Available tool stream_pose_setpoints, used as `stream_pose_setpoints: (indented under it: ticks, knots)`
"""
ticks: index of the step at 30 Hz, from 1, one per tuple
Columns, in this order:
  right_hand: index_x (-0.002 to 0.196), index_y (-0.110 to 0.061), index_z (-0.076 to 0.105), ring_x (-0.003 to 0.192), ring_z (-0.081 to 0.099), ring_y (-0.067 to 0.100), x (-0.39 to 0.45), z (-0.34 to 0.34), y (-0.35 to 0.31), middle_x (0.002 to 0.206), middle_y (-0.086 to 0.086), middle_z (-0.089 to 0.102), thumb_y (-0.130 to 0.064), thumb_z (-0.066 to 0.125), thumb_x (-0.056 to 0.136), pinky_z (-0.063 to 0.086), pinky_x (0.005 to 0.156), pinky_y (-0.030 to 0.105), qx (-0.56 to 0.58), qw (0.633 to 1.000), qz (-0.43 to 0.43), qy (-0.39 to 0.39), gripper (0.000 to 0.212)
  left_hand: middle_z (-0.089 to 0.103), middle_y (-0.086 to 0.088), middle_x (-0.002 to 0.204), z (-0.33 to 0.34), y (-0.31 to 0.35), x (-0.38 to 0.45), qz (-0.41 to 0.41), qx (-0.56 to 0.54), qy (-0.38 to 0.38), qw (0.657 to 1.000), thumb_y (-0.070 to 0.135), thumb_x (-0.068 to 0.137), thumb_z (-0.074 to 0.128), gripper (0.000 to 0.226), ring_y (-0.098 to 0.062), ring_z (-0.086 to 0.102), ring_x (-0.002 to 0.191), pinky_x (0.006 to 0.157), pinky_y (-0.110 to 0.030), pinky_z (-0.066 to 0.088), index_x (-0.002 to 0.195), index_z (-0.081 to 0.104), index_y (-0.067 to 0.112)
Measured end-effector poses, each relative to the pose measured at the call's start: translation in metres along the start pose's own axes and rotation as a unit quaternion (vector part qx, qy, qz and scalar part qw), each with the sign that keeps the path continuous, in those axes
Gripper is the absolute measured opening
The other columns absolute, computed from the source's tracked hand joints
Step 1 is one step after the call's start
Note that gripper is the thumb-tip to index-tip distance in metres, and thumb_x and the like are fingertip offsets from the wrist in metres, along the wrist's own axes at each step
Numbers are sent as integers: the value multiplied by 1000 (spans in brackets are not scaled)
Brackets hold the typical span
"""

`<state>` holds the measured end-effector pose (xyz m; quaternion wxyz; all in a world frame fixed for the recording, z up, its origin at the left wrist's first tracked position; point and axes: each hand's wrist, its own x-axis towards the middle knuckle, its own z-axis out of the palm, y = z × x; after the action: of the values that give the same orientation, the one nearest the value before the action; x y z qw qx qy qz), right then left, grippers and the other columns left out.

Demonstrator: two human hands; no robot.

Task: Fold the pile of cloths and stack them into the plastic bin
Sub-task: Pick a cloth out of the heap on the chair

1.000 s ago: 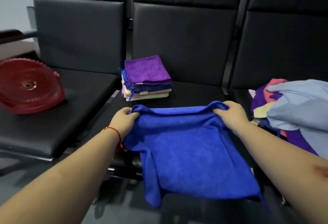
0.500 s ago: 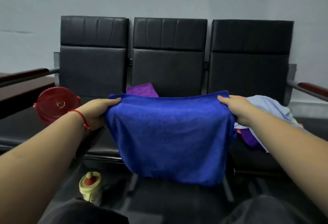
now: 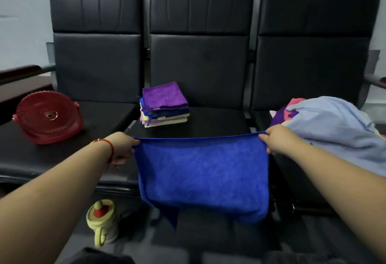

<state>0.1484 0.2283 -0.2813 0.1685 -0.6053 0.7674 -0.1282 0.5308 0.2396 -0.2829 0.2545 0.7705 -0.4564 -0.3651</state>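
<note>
A blue cloth (image 3: 202, 176) hangs stretched flat in the air in front of the middle seat. My left hand (image 3: 123, 146) pinches its top left corner and my right hand (image 3: 275, 138) pinches its top right corner. A stack of folded cloths (image 3: 165, 105) with a purple one on top sits on the middle seat behind. An unfolded pile of cloths (image 3: 334, 125), light blue on top, lies on the right seat. A red plastic bin (image 3: 48, 117) lies tipped on the left seat.
Three black padded seats (image 3: 219, 123) stand in a row against a grey wall. A yellow bottle with a red cap (image 3: 103, 220) stands on the floor below the left seat. Armrests flank the row at both ends.
The cloth was lifted off the seat, doubled over and held up. It now hangs lower than half a second ago, so the folded stack shows above its top edge.
</note>
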Motion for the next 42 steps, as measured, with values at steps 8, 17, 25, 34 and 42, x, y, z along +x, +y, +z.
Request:
stream_pose_setpoints:
  ticks: [8,17,25,34,42]
  knots:
    - [133,4,42,73,69,26,88,48,-30,130,23,55,-17,29,103,48,44,30,403,897,169,-64,39,58,-16,127,41,23,70,-56,-283,-58,956,22,104,32,38,-26,54,118,87,-33,46,135,42,3]
    - [95,-19,55,85,61,19,153,62,-53,93,-1,59,-31,57,92,48,64,31,561,817,133,-14,12,61,4,84,55,48,137,41,-453,-15,890,16,94,46,13,-12,55,71,66,-25,44,88,58,20]
    - [101,-15,60,77,63,15,136,62,-32,99,4,63,-14,57,92,47,49,21,614,768,181,1,9,55,2,83,49,40,128,4,-479,2,878,-4,94,45,24,-5,48,61,40,-9,41,88,62,13]
    - [106,-16,56,68,56,12,36,60,-11,82,2,58,-6,48,95,46,39,13,656,732,181,-10,17,54,-3,62,45,6,50,-18,-485,9,874,-4,95,38,37,-1,40,26,35,-8,37,126,53,8]
    - [110,-13,56,73,62,19,4,75,10,91,8,62,-1,55,91,50,59,28,546,824,143,-45,22,58,-6,74,62,-38,27,62,-222,95,968,-5,88,53,42,-16,47,58,61,-24,45,128,57,7]
